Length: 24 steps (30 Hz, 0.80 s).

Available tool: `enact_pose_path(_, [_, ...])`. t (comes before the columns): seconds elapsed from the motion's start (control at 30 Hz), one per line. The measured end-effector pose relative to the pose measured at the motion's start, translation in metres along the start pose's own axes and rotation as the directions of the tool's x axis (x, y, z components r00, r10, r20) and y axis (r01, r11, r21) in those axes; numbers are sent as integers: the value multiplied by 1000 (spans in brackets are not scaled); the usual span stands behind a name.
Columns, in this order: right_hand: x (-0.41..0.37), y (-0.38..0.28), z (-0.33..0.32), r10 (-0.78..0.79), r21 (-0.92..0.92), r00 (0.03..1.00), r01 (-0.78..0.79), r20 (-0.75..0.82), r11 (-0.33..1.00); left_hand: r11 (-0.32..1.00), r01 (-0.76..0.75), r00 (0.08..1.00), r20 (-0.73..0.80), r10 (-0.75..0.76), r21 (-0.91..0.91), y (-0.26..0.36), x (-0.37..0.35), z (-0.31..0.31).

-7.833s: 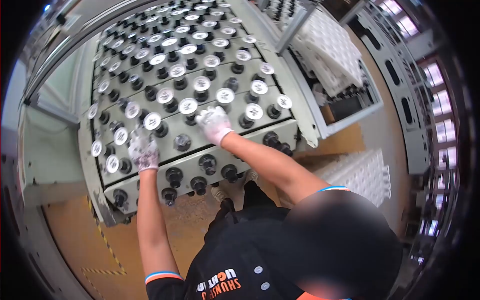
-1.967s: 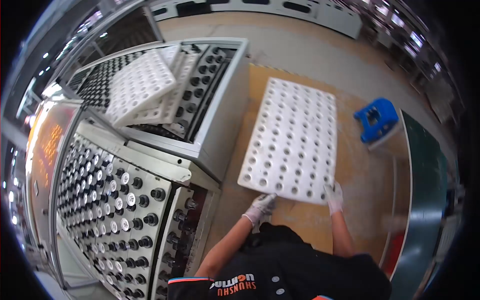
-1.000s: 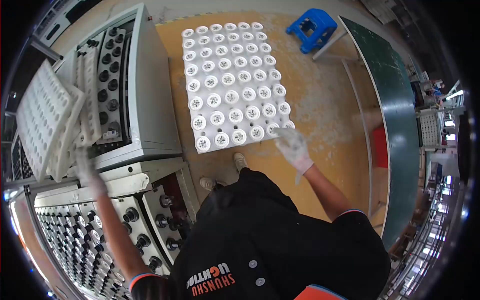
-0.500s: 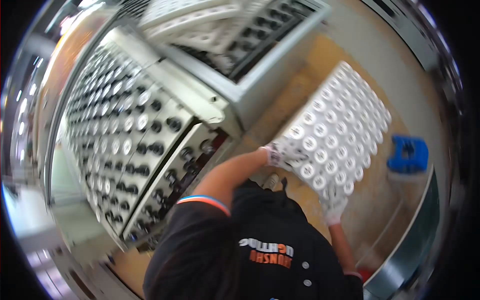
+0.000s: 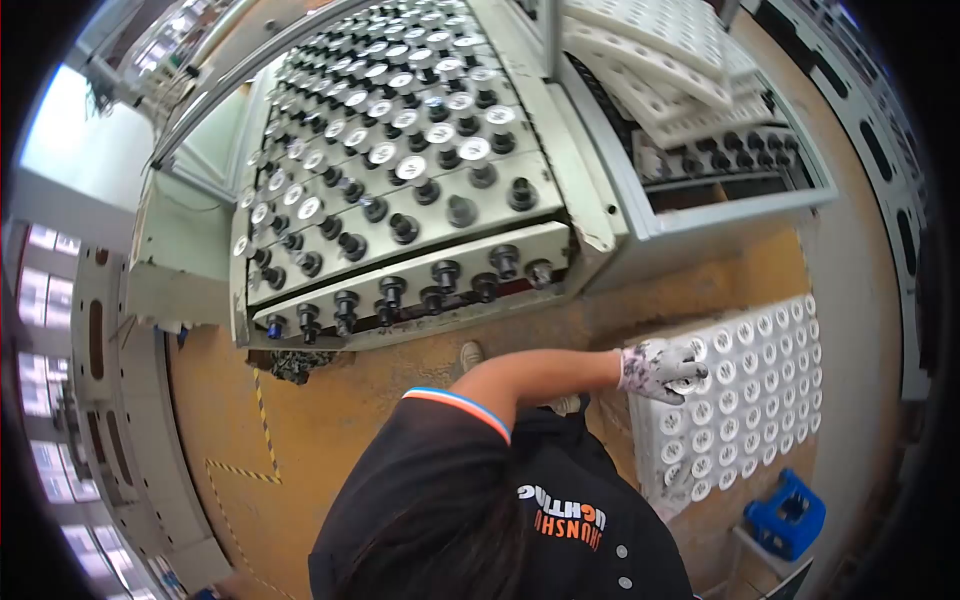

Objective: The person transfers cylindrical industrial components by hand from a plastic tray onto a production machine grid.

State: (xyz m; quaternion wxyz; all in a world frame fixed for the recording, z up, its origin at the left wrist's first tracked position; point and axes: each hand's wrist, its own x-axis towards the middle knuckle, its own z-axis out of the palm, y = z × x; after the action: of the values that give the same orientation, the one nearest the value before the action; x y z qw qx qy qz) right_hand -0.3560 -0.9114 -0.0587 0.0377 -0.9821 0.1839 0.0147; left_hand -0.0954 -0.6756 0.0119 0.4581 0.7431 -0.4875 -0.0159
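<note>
My left hand (image 5: 656,369), in a white patterned glove, reaches over the near left part of a white tray (image 5: 650,440). Its fingers are closed around a round white disc (image 5: 686,385) with dark marks in its middle. Similar discs stand in rows across the tray. My right hand (image 5: 680,486) looks to be at the tray's near corner, mostly hidden and pale against it, so its fingers do not show clearly.
A pale green machine bed (image 5: 400,270) carries rows of black holders, many topped with white discs. White perforated trays (image 5: 650,80) lie stacked in a grey metal frame (image 5: 720,212). A blue plastic stool (image 5: 786,514) stands beyond the tray's lower right.
My view has turned left, bringing the machine nearer the middle. My left hand has gone from the tray's edge to a disc on top.
</note>
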Motion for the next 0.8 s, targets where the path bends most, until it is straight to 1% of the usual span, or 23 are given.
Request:
enact_pose_path(0.03, [0,-4,-2,10,13,1000,-10,-26,1000,989,131,991,-30,-133,-65,16,-15,-22])
enact_pose_path(0.07, [1,-9,-3,24,38,998,-21,-60,999,967,232,965,-103,-242,-103,18,-37,-29])
enact_pose_path(0.1, [2,-14,-4,42,65,995,-36,-93,997,932,328,920,-174,-352,-154,18,-60,-38])
enact_pose_path(0.13, [4,-20,-3,76,105,989,-63,-126,992,883,418,834,-293,-467,-216,32,-83,-62])
enact_pose_path(0.17, [6,-28,-3,117,158,979,-91,-165,983,749,395,747,-288,-599,-532,17,-113,-60])
enact_pose_path(0.2, [8,-40,-3,177,233,963,-128,-203,964,524,354,626,-220,-748,-775,41,-138,-102])
enact_pose_path(0.23, [11,-51,-4,242,307,941,-164,-236,938,572,372,567,-310,-764,-731,39,-173,-125])
enact_pose_path(0.3, [13,-75,-5,368,459,894,-223,-256,860,637,243,337,-552,-763,-732,55,-243,-172])
enact_pose_path(0.33, [14,-87,-7,425,538,870,-240,-251,808,612,181,149,-594,-791,-770,44,-285,-180])
enact_pose_path(0.37, [15,-101,-7,480,611,846,-256,-233,749,695,253,37,-711,-703,-673,37,-333,-191])
enact_pose_path(0.4, [16,-112,-7,523,692,829,-260,-198,674,729,211,-113,-758,-643,-651,65,-347,-229])
enact_pose_path(0.43, [16,-122,-6,556,766,818,-261,-147,587,755,311,-184,-816,-548,-577,73,-380,-252])
enact_pose_path(0.47, [16,-134,-5,578,833,811,-259,-86,488,752,417,-252,-860,-444,-510,81,-413,-275])
enact_pose_path(0.5, [17,-144,-4,582,896,813,-248,-14,368,698,502,-327,-859,-393,-510,103,-423,-308])
enact_pose_path(0.53, [19,-161,-8,536,930,842,-236,52,281,694,511,-413,-853,-320,-507,108,-439,-331])
enact_pose_path(0.57, [20,-180,-16,466,943,878,-238,107,233,544,718,-405,-896,-183,-435,88,-491,-340])
enact_pose_path(0.6, [21,-222,-34,333,924,937,-220,110,313,335,787,-446,-853,-271,-518,100,-493,-364])
enact_pose_path(0.63, [23,-263,-51,193,905,975,-179,111,386,-1,972,-233,-962,-141,-235,88,-523,-371])
enact_pose_path(0.67, [38,-276,-44,-49,774,998,55,-31,630,-91,989,-132,-966,-224,-114,76,-550,-376])
enact_pose_path(0.7, [46,-301,-51,-115,751,993,79,-4,656,-172,983,-116,-938,-326,-62,54,-582,-378])
enact_pose_path(0.73, [54,-326,-59,-182,728,983,108,23,677,-272,956,-30,-885,-465,111,37,-621,-379])
enact_pose_path(0.8, [51,-402,-88,-130,879,973,-111,192,464,-330,910,42,-845,-533,253,18,-625,-377])
